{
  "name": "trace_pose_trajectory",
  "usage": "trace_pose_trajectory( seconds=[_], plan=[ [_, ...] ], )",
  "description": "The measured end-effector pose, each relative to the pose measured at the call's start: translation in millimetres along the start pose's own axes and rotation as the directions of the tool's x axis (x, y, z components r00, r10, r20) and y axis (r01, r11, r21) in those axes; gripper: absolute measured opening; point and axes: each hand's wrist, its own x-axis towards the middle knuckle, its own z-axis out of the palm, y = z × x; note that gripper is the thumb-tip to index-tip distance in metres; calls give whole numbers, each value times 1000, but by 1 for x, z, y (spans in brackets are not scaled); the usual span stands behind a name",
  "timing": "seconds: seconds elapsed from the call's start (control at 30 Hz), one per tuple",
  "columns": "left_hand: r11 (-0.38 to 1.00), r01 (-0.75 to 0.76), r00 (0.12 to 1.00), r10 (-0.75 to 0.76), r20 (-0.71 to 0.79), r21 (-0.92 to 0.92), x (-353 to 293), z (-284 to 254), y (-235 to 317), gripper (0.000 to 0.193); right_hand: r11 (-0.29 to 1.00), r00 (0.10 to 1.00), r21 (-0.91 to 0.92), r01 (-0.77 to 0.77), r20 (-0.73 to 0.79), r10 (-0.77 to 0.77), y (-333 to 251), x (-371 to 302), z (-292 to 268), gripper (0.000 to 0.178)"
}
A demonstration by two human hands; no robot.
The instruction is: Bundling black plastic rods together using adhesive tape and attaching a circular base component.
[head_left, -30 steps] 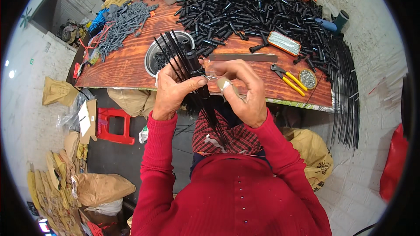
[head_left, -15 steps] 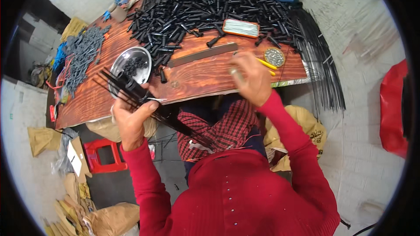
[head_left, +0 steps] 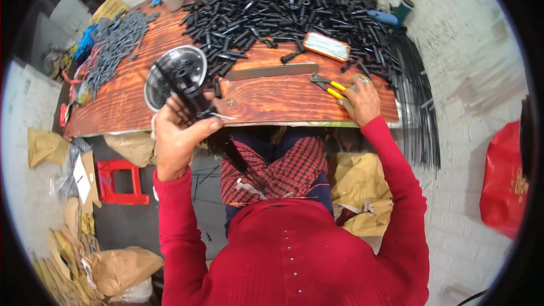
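My left hand [head_left: 180,136] is closed around a black tube [head_left: 195,97] and a bundle of thin black rods [head_left: 238,158] trailing down toward my lap. A short white strip [head_left: 226,117] sticks out by the thumb. The tube hangs in front of a round steel bowl [head_left: 151,97] of small black parts. My right hand [head_left: 364,101] is on the table at the right, fingers bent but apart from the thumb. It covers most of a round tin of small metal pieces and the ends of yellow-handled pliers [head_left: 335,86]. Nothing shows in its grasp; its fingertips are partly hidden.
A large heap of black tubes [head_left: 272,14] covers the back of the wooden table [head_left: 272,99]. In front lie a flat bar [head_left: 273,72] and an orange-edged box of thin pale sticks [head_left: 327,46]. Grey parts [head_left: 120,45] lie left; long black rods [head_left: 422,107] overhang the right edge.
My right hand has moved right, onto the tin and the plier ends, so the plier jaws now show. The left hand still holds the tube and rods. The whole view has shifted slightly.
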Motion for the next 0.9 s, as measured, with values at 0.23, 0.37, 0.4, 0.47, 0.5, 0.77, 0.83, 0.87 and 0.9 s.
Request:
trace_pose_trajectory(
  seconds=[0.23,0.37,0.4,0.47,0.5,0.77,0.83,0.87,0.9],
  plan=[
    [999,-21,998,23,58,-37,1,5,2,48,989,984,55,139,-122,-131,1,9,14,27],
    [997,-8,996,15,83,-77,-2,8,3,50,952,969,238,190,-204,-142,-15,11,13,20],
    [997,-14,998,19,64,-74,-2,6,4,50,947,965,244,208,-209,-158,-20,14,13,20],
    [1000,7,997,-5,83,-25,-3,4,7,52,872,999,489,-1,-33,19,-32,21,5,16],
    [998,33,999,-31,42,-49,-4,7,10,48,822,999,567,-39,20,34,-33,24,3,18],
    [1000,-15,995,15,97,-7,-3,0,6,54,-329,869,807,-491,429,-244,-83,54,-76,71],
    [999,5,995,-1,105,-40,-3,1,7,53,-341,857,794,-504,409,-314,-92,54,-87,72],
    [999,2,995,2,102,-42,-3,1,7,53,-354,840,779,-518,385,-382,-98,54,-91,72],
    [999,-13,995,16,98,-35,-3,0,6,51,-410,816,743,-528,310,-488,-104,56,-94,72]
  ],
)
